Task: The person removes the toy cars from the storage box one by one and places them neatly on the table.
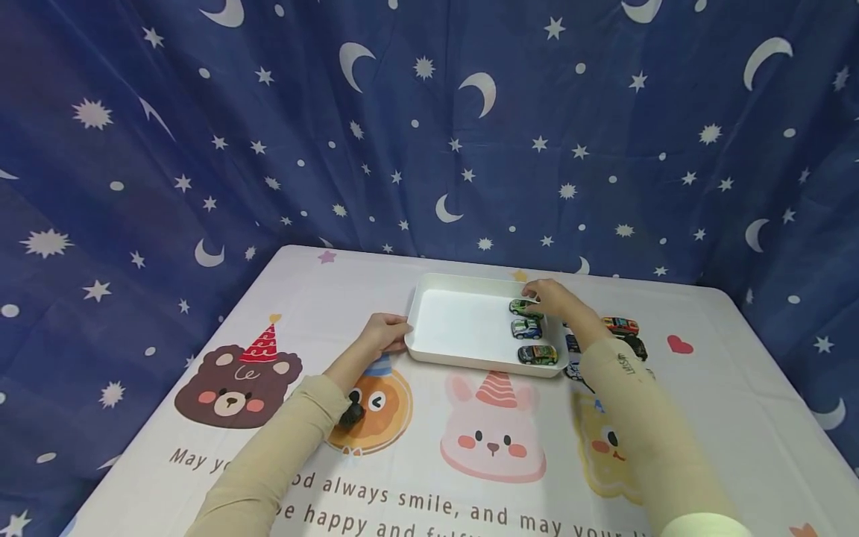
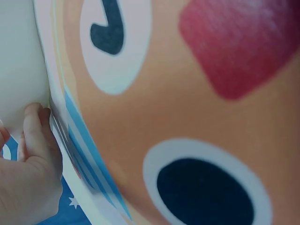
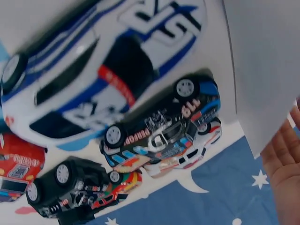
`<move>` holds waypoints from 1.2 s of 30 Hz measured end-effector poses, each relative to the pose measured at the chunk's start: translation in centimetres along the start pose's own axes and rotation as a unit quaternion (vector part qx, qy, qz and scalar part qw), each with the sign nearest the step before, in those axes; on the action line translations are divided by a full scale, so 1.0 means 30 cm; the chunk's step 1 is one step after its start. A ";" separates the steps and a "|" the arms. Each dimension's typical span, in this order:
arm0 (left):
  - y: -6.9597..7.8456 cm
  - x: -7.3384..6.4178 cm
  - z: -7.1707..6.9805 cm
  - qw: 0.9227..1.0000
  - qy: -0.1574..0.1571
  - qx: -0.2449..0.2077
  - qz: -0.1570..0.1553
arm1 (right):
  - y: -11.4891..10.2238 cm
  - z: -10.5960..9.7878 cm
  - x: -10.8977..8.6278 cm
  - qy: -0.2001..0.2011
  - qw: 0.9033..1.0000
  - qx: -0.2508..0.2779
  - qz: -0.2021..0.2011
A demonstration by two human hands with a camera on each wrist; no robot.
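1. Nearest us, a dark patterned car [image 1: 537, 355] lies in the near right corner of the white tray [image 1: 463, 321]; we judge it light, hard and smooth, best pinched across its sides.
2. Our left hand [image 1: 385, 332] grips the tray's left edge; the walls look stiff and light, so that rim should hold well.
3. Beside the tray's right edge, inside, sits a white-and-blue car [image 1: 526, 329].
4. Outside that edge, more cars, including a red-orange one [image 1: 620, 326], lie on the table [image 1: 705, 388].
5. Farthest, our right hand [image 1: 553, 298] bends over a green car [image 1: 520, 308] near the far right corner; we cannot tell whether it pinches it.
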State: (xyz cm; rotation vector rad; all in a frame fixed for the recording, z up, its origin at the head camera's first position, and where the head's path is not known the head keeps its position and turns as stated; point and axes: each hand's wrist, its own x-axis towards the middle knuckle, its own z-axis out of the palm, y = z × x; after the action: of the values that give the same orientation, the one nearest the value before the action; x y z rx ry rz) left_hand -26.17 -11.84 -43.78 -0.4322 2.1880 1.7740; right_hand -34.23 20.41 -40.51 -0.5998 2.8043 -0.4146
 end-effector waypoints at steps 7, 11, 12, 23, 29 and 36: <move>0.001 -0.003 0.007 1.000 -0.005 0.007 -0.003 | 0.025 0.029 0.002 0.004 1.000 -0.021 0.005; -0.001 -0.002 0.010 1.000 -0.006 0.008 -0.008 | 0.032 0.046 0.004 0.014 1.000 -0.020 0.002; -0.001 -0.001 0.010 1.000 -0.006 0.009 -0.010 | 0.033 0.050 0.005 0.016 1.000 -0.020 0.002; -0.005 0.000 0.003 1.000 -0.007 -0.006 0.000 | 0.016 0.058 0.016 0.034 0.999 -0.007 0.019; -0.005 0.002 -0.008 1.000 -0.007 -0.003 0.000 | -0.002 0.055 0.020 0.032 0.999 0.002 0.028; -0.004 0.001 -0.006 1.000 -0.007 -0.003 -0.006 | 0.003 0.034 0.006 0.049 0.999 0.010 0.006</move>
State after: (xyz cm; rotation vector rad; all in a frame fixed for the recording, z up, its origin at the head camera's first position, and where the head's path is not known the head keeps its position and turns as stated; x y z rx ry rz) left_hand -26.16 -12.04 -43.86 -0.4322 2.1681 1.7723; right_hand -34.11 20.19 -41.52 -0.5723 2.8913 -0.4823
